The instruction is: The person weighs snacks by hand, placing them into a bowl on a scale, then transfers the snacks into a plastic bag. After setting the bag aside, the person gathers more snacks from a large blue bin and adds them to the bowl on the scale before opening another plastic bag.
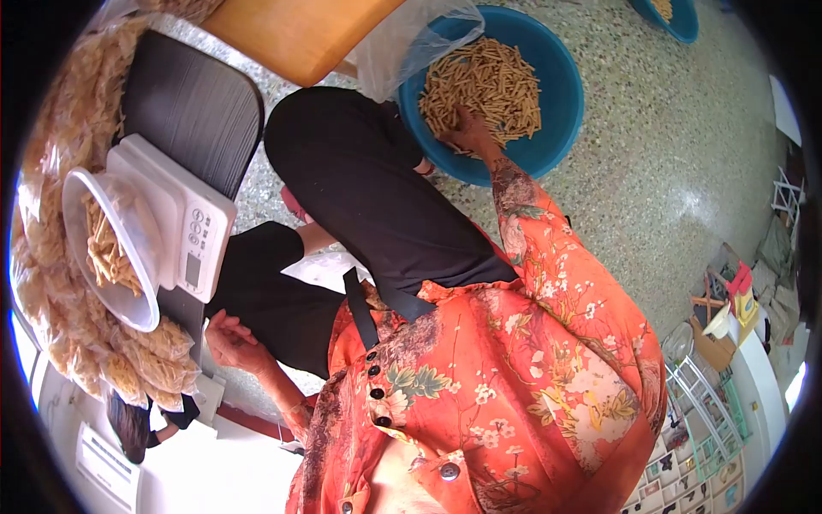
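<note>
My right hand reaches into a large blue basin, its fingers curled in among a heap of thin tan stick snacks. Their tips are partly hidden by the sticks. Near the front edge of a white digital scale, my left hand is held in the air, fingers loosely bent and slightly apart, with nothing visible in it. On the scale rests a clear plastic bowl, tilted in this view, with some of the same sticks inside.
Many filled clear bags are piled along the left. The scale stands on a dark board. A wooden stool and an empty-looking clear plastic bag are beside the basin. Another blue basin sits farther off. Another person's dark-haired head shows at lower left.
</note>
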{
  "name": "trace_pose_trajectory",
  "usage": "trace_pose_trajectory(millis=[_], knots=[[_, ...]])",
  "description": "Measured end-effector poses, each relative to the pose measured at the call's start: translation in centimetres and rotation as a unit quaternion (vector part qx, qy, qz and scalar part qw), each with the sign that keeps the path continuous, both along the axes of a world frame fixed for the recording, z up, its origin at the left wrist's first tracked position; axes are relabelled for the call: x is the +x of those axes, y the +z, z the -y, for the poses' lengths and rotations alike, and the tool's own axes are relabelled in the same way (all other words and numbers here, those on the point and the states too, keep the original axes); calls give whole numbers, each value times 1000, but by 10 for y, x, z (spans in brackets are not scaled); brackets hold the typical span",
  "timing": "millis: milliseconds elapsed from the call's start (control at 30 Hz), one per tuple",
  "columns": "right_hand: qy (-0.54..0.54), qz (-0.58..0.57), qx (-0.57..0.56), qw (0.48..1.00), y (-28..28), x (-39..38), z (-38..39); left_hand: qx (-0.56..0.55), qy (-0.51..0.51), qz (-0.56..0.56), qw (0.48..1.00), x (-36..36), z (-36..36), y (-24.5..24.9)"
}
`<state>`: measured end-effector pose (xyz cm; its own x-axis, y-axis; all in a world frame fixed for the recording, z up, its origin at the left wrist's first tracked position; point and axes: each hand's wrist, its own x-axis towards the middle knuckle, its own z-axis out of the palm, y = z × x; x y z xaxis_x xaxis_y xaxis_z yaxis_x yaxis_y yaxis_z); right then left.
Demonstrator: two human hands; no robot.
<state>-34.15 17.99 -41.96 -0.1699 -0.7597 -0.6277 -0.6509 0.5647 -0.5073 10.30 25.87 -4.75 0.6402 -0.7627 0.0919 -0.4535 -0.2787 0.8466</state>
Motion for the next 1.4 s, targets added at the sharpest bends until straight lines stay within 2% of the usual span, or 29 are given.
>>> trace_pose_trajectory(millis=[100, 167, 200, 267, 500, 600, 667, 700, 767, 800, 933, 1133, 1267, 1333, 1400], knots=[[-26, 57, 35, 997, -4, -7, 9, -5, -11, 9, 1000, -2, 0, 0], [-30, 185, 46, 981, -7, -14, 9, -15, -21, 12, 1000, 4, -1, -3], [-28, 186, 45, 981, -1, -16, 12, -20, -25, 5, 999, 4, -1, -4], [61, 142, 100, 983, 6, -18, 16, -27, -26, 2, 999, 6, -1, -3], [28, 200, 69, 977, -5, -19, 7, -15, -32, 7, 999, 10, -2, -5], [83, 254, 80, 960, 24, -8, 23, -18, -26, 8, 999, 8, -3, -3], [62, 211, 118, 968, 29, -11, 21, -15, -37, -8, 999, 7, -4, 0], [70, 213, 118, 967, 15, -18, 16, -16, -29, -5, 999, 8, -5, -2], [-18, 343, 150, 927, 11, -21, 12, -18, -37, -22, 999, 11, -7, -3], [5, 298, 125, 946, 12, -19, 15, -18, -32, -20, 999, 10, -6, -3], [15, 291, 132, 948, 24, -16, 20, -23, -26, -23, 999, 11, -8, -1], [1, 220, 73, 973, -19, -14, 6, -35, -29, -23, 999, 9, -8, 2], [13, 245, 86, 966, 10, -11, 15, -34, -30, -23, 999, 11, -8, 1], [14, 190, 35, 981, 17, -10, 14, -32, -27, -13, 999, 13, -8, 0], [2, 142, 37, 989, 31, -10, 13, -25, -30, -13, 999, 12, -9, -2]])
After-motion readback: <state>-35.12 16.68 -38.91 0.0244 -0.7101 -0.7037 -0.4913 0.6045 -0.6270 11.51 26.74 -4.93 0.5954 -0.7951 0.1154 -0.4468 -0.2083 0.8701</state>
